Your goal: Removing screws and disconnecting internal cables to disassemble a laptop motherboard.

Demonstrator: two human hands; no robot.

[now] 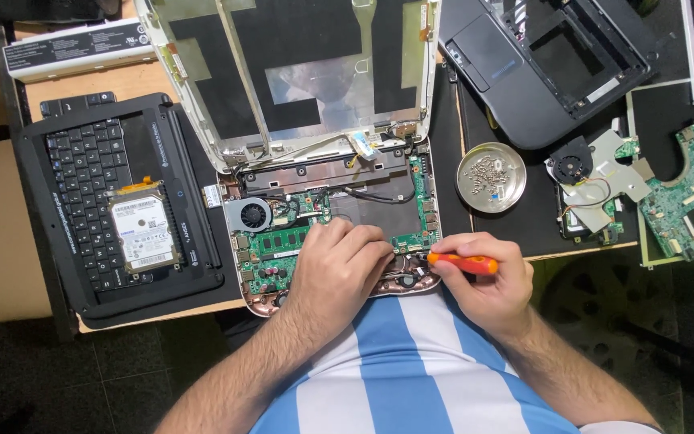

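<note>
My right hand (487, 281) has its fingers closed around a small screwdriver with an orange plastic handle (463, 262), tip at the front edge of the opened white laptop base with its green circuit board (283, 245). My left hand (339, 269) lies curled on that board, holding nothing I can see. I judge disassembly well advanced: black keyboard panel (90, 173), silver hard drive (144, 231) and round metal dish of screws (491, 177) rest aside on the worktop (134, 80); the board is still mounted.

An opened small laptop (327, 213) lies at the near edge of the surface, its green circuit board, round fan and cables bare and its stripped lid tilted back, while an orange-handled screwdriver (463, 262) lies level with its tip at the base's near right corner.
</note>
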